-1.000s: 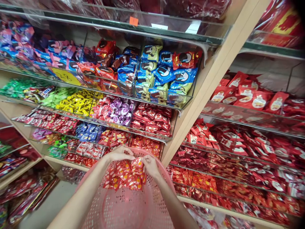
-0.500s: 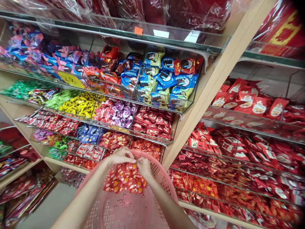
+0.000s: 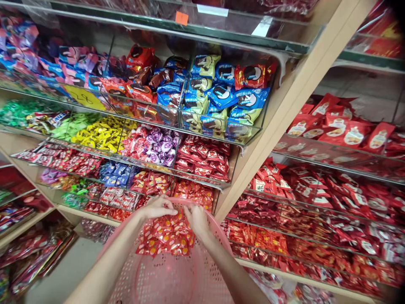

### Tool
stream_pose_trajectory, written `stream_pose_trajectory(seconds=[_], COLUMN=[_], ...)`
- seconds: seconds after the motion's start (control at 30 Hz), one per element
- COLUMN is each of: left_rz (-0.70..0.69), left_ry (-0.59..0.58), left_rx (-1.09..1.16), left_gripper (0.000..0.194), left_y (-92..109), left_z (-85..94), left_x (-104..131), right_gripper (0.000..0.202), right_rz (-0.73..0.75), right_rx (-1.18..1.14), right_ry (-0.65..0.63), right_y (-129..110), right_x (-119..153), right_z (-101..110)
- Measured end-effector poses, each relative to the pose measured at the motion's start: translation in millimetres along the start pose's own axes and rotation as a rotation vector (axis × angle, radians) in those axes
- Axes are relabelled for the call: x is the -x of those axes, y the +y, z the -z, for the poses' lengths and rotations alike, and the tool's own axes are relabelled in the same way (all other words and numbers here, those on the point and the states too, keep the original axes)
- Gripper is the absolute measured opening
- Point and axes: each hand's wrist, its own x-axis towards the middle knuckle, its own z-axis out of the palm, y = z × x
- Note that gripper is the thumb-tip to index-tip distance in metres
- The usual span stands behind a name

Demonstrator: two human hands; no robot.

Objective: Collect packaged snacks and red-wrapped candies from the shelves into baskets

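Red candy packets with yellow and white spots (image 3: pixel 164 236) lie in a bunch against the far inner wall of a pink perforated plastic basket (image 3: pixel 202 278). My left hand (image 3: pixel 158 207) is over the upper left of the packets, near the far rim, with a gap between its thumb and bent fingers. To its right, my right hand (image 3: pixel 196 219) has its fingers drawn together at the top right edge of the packets. What those fingers pinch, if anything, is too small to make out. The two hands are a little apart.
Shelves of wrapped sweets rise beyond the basket: blue and green packets (image 3: pixel 221 93), yellow sweets (image 3: pixel 99 134), and purple ones (image 3: pixel 163 145). A wooden upright (image 3: pixel 284 109) separates these from more red packets (image 3: pixel 344 126). Bagged goods (image 3: pixel 41 253) fill a low shelf at the left.
My hands have parted slightly; before, their fingertips met above the packets. The view has shifted a little, and the upper shelves now sit higher in the picture.
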Motion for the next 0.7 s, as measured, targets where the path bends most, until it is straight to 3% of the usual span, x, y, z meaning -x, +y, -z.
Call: stream_pose_trajectory(seconds=[0.13, 0.23, 0.47, 0.7], left_rz=[0.039, 0.081, 0.142, 0.176], left_ry=[-0.010, -0.010, 0.007, 0.031], left_rx=[-0.010, -0.012, -0.040, -0.063], left_gripper=[0.045, 0.048, 0.049, 0.051], left_y=[-4.4, -12.3, -25.8, -32.0], left_z=[1.9, 1.2, 1.4, 2.4], left_x=[8.0, 12.7, 22.0, 30.3], right_gripper=[0.031, 0.028, 0.041, 0.040], right_rz=[-0.033, -0.063, -0.019, 0.150], right_rx=[0.057, 0.187, 0.353, 0.395], right_ry=[0.022, -0.037, -0.192, -0.310], right_y=[9.8, 19.0, 31.7, 40.3], right_x=[-16.4, -31.2, -48.4, -53.9], right_z=[32.8, 43.7, 29.1, 28.6])
